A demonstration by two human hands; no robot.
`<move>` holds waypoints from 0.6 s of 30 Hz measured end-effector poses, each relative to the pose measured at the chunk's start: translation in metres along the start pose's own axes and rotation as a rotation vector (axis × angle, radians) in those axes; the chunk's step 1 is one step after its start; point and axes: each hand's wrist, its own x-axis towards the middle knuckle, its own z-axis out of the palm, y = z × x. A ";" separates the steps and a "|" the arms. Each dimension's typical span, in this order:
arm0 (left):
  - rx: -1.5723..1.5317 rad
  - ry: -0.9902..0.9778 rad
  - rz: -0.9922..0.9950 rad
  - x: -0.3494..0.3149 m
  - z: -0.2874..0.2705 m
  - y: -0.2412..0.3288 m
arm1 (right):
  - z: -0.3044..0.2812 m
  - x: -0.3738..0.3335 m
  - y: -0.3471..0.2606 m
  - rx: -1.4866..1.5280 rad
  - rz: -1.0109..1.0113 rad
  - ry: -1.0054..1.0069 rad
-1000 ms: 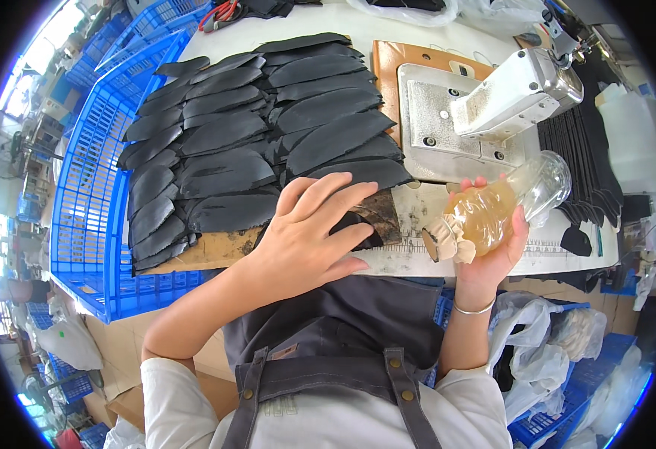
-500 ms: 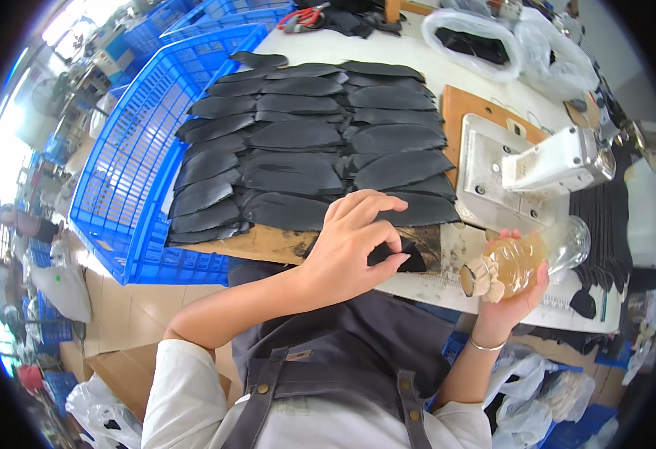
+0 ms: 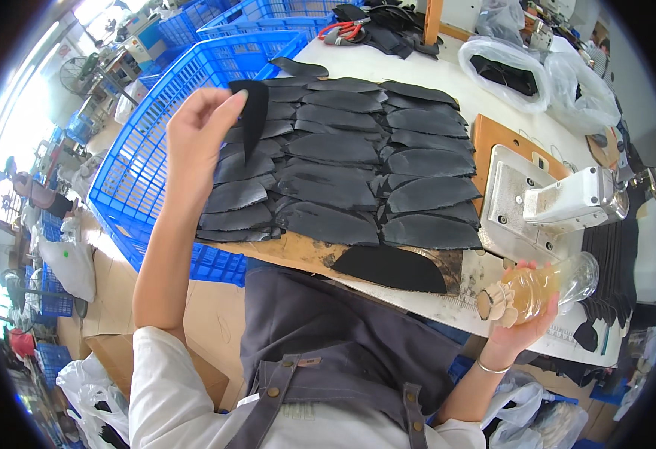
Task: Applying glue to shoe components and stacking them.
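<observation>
My left hand [image 3: 197, 131], raised over the far left of the rows, pinches a black leaf-shaped piece [image 3: 254, 112] by its top end, and the piece hangs down from the fingers. Several rows of overlapping black leaf-shaped pieces [image 3: 331, 177] cover most of the wooden board [image 3: 309, 253]. One single matte black piece [image 3: 391, 269] lies flat on the board's near edge. Over at the right, my right hand [image 3: 526, 329] grips a clear plastic bottle [image 3: 534, 292] lying sideways in it, with yellowish liquid inside. The bottle's mouth, wrapped in cream-coloured material, points left.
A blue plastic crate [image 3: 137, 153] stands against the left side of the board. To the right is a white machine [image 3: 567, 196] on the white table [image 3: 410, 298]. Red-handled scissors [image 3: 343, 31], black scraps and plastic bags [image 3: 582, 97] lie at the back.
My left hand has moved from over the board's near edge to the far left, and now holds a black piece. The single near piece shows fully now. My right hand still holds the bottle.
</observation>
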 end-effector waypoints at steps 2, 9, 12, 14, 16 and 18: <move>0.410 0.117 0.204 0.019 0.011 -0.017 | 0.000 -0.001 0.001 0.031 0.007 -0.106; 0.713 -0.186 0.409 0.035 0.096 -0.081 | 0.005 -0.001 0.003 -0.025 -0.024 0.014; 0.664 -0.460 0.270 0.036 0.106 -0.085 | 0.002 -0.002 0.002 -0.026 -0.028 -0.009; 0.680 -0.564 0.328 0.042 0.102 -0.084 | 0.003 -0.001 0.002 -0.015 -0.014 -0.084; 0.700 -0.688 0.447 0.052 0.097 -0.084 | 0.002 -0.001 0.001 -0.016 -0.014 -0.100; 0.764 -0.687 0.489 0.059 0.096 -0.085 | 0.002 -0.001 0.001 -0.017 -0.012 -0.124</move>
